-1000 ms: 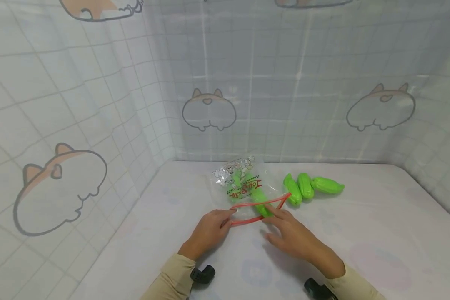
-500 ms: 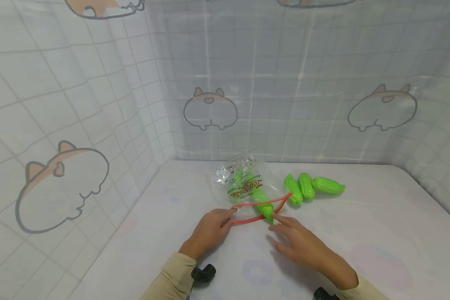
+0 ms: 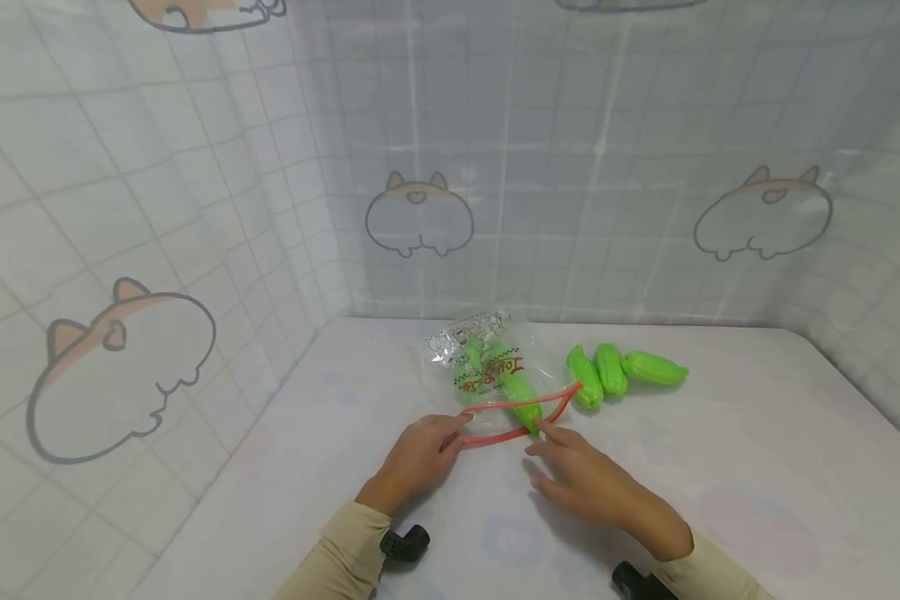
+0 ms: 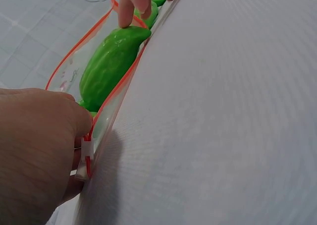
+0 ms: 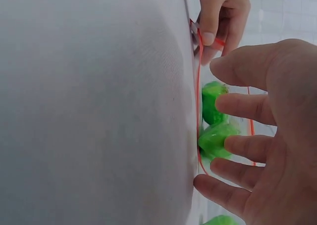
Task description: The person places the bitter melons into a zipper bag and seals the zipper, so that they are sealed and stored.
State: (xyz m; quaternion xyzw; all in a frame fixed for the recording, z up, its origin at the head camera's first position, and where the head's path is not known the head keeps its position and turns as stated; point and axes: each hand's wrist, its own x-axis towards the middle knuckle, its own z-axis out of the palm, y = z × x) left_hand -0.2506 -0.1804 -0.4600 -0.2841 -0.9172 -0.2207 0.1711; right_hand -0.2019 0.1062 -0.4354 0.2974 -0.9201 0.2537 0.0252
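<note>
A clear zip bag [image 3: 438, 392] with a red zip edge lies on the table, its mouth facing me. My left hand [image 3: 420, 457] pinches the left end of that mouth; in the left wrist view, a white slider sits beside my left hand [image 4: 37, 143]. A bumpy green toy bitter melon [image 4: 111, 64] lies mostly inside, its pointed end poking out over the red edge. With its fingers fairly straight, my right hand [image 3: 588, 479] touches that end. More green shows through the printed plastic. The right wrist view shows my right hand [image 5: 277, 131] spread, with green pieces behind the fingers.
Three similar green toys lie just right of the bag: one melon [image 3: 586, 379] by its corner, another melon [image 3: 611, 370] beside it, and a third melon [image 3: 655, 369] lying sideways. A white tile-patterned curtain [image 3: 570, 233] stands along the back and sides of the table.
My right hand first drew back to the right as the melon's tip came further out, then moved left and forward, and the tip now sits slightly further in. The left hand kept its grip.
</note>
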